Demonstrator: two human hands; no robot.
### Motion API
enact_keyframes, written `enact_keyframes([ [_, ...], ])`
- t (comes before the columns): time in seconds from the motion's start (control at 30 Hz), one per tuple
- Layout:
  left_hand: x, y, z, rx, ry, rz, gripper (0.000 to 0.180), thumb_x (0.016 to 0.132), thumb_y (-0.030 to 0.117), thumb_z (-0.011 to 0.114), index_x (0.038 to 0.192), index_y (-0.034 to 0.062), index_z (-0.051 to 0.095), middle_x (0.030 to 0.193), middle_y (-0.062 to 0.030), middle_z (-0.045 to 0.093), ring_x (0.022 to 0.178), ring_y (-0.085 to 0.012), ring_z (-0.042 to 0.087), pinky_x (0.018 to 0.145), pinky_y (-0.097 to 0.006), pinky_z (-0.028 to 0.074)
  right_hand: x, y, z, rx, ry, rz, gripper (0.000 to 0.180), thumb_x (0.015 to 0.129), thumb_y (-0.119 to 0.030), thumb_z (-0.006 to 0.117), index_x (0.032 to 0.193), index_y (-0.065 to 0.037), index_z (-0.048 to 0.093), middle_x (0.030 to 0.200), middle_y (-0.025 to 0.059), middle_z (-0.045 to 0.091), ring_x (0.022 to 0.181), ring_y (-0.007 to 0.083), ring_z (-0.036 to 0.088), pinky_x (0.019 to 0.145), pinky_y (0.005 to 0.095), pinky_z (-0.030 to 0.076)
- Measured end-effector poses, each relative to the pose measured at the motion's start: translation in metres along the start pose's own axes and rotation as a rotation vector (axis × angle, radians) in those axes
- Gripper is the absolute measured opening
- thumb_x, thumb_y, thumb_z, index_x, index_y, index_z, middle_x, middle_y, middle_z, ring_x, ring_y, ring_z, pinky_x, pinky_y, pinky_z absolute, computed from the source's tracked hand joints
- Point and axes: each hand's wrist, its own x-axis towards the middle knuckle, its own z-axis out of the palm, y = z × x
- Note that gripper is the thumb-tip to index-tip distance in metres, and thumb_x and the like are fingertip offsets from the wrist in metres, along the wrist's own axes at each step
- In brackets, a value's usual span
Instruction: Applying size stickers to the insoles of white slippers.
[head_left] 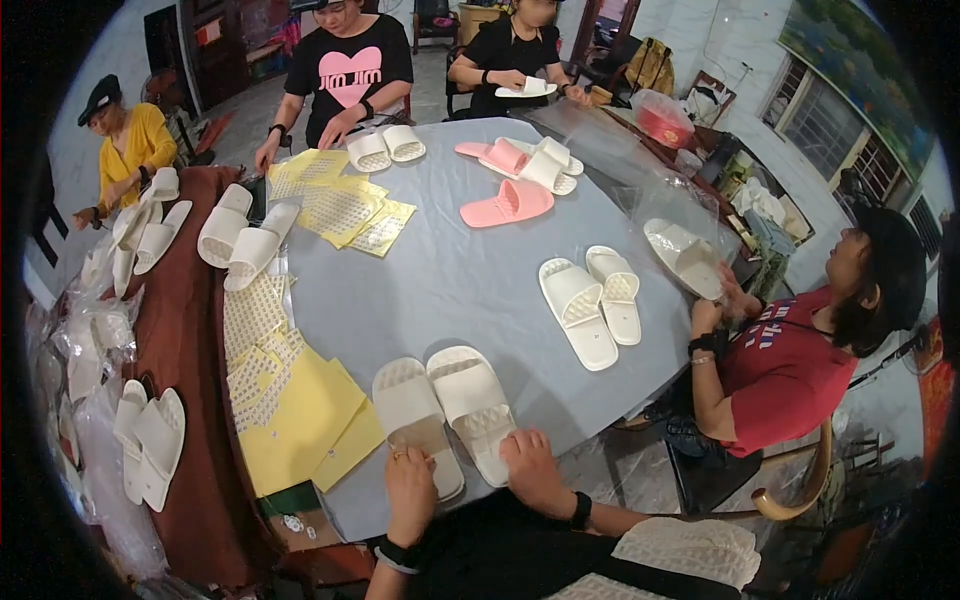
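Two white slide sandals lie side by side at the near edge of the grey-covered table, straps pointing away from me. My left hand (408, 487) is closed on the rear edge of the left slide sandal (407, 388), which overlaps its neighbour slightly. On the heel of the right slide sandal (466, 388), my right hand (532, 468) grips the outer side, its thumb side against the quilted footbed. Beside my left hand lie yellow sticker sheets (318, 405) with rows of small labels. Another white pair (573, 300) stands farther right on the table.
Pink slides (508, 204) and white slides lie at the far side. A co-worker in red (785, 370) holds a bagged slide (683, 258) at the right. Two people work across the table, another at far left. Brown-covered furniture (195, 400) and bagged slides (95, 350) border the left.
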Motion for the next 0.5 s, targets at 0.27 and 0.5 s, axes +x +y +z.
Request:
enact_keyframes([
  [0.27,-0.015,0.002,0.0,-0.07,0.044,-0.03,0.01,0.078,0.003,0.056,0.082,-0.0018,0.048,0.085,-0.0179,0.052,0.082,-0.0352,0.05,0.071,-0.043,0.04,-0.023,-0.001,0.023,0.037,0.094,0.058,0.019,0.076,-0.007,0.052,0.094,-0.003,0.055,0.102,0.0133,0.054,0.092,0.0306,0.051,0.09,0.0456,0.035],
  [0.5,-0.016,0.006,-0.008,-0.222,0.046,-0.098,0.009,0.079,-0.001,0.052,0.088,0.0007,0.051,0.085,-0.0177,0.054,0.08,-0.0366,0.05,0.073,-0.043,0.039,-0.027,0.009,0.042,0.092,0.208,0.024,0.006,0.077,-0.004,0.052,0.082,-0.005,0.05,0.093,0.0118,0.053,0.086,0.0296,0.051,0.082,0.0427,0.039],
])
